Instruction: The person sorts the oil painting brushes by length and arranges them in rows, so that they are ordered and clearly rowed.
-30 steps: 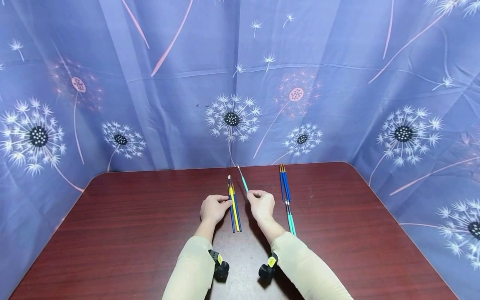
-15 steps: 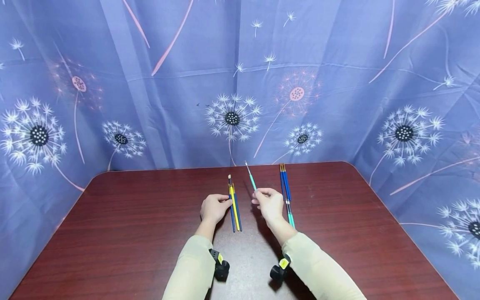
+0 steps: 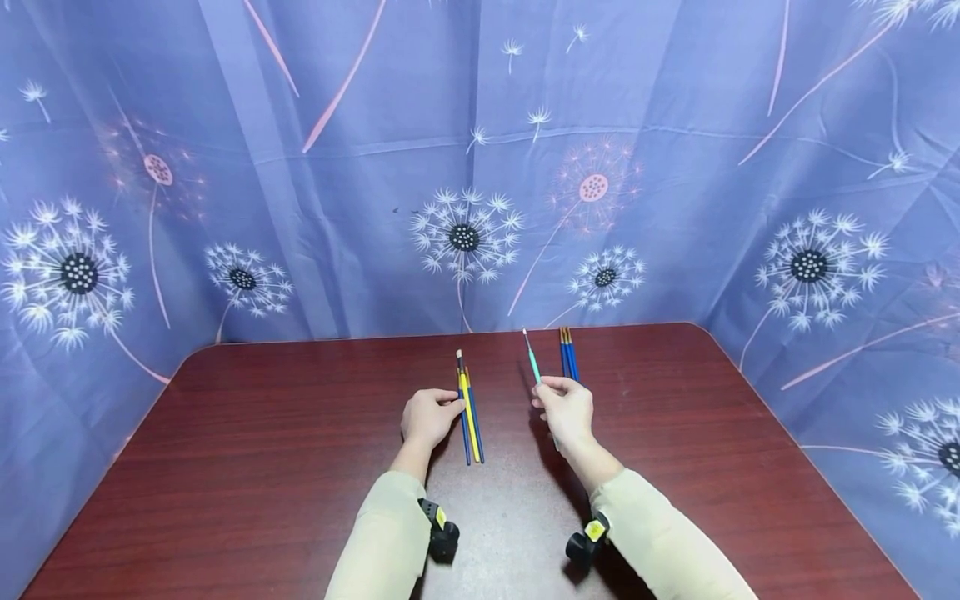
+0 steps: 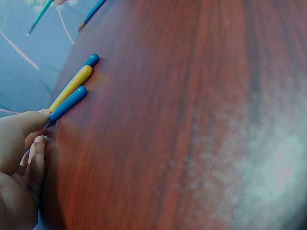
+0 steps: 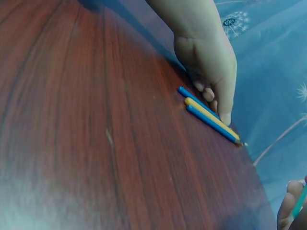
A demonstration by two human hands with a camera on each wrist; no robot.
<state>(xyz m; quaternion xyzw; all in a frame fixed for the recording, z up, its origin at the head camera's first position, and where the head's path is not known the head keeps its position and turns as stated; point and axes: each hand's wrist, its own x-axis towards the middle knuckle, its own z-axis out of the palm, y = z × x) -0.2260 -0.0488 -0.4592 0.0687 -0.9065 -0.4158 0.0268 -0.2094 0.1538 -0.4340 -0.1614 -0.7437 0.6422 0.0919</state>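
Head view: right hand (image 3: 567,414) pinches teal brush (image 3: 533,365), partly hiding it.

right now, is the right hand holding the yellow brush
No, in the head view the right hand holds a turquoise brush, while the yellow brush is over by the left hand.

You're at a curtained-off tabletop spot, rm type (home, studio, etc.) unclear: blue dandelion-print curtain (image 3: 360,208) wraps approx. 9 thru 12 to 3 o'clk, wood-grain table (image 3: 247,467) fills yr 6, w/ blk wrist cams (image 3: 443,542) approx. 5–6 o'clk.
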